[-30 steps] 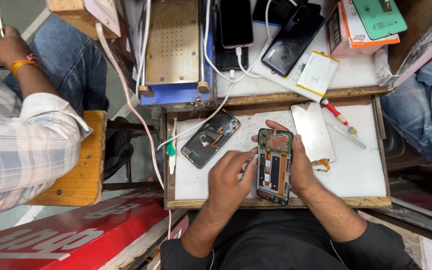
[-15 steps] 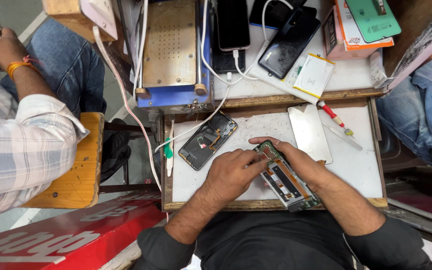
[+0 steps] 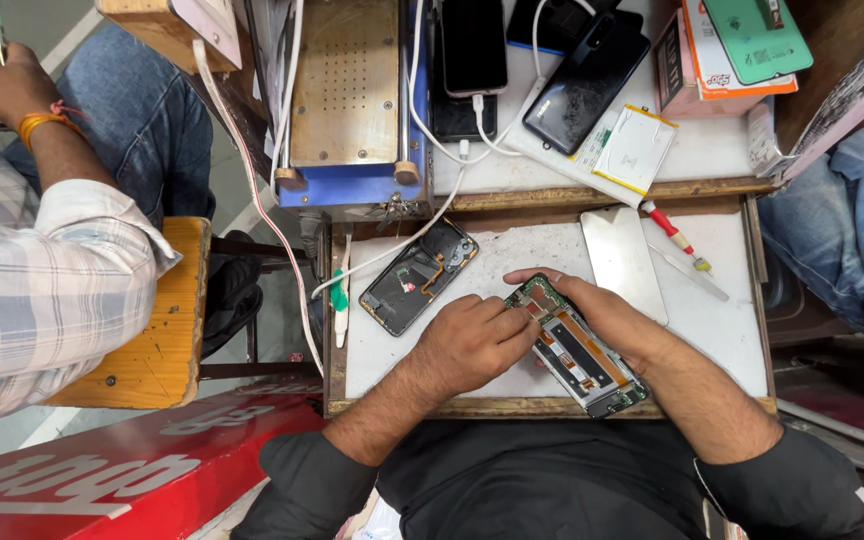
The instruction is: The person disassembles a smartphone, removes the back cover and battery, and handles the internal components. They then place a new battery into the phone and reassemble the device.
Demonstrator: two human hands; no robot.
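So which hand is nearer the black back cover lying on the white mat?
Left. The left hand sits just right of the back cover; the right hand is farther right, holding the opened phone.

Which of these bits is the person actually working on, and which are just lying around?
In hand:
opened phone, held by right hand, touched by left hand

Lying about:
back cover
screen panel
red screwdriver
battery
black phones
heating plate
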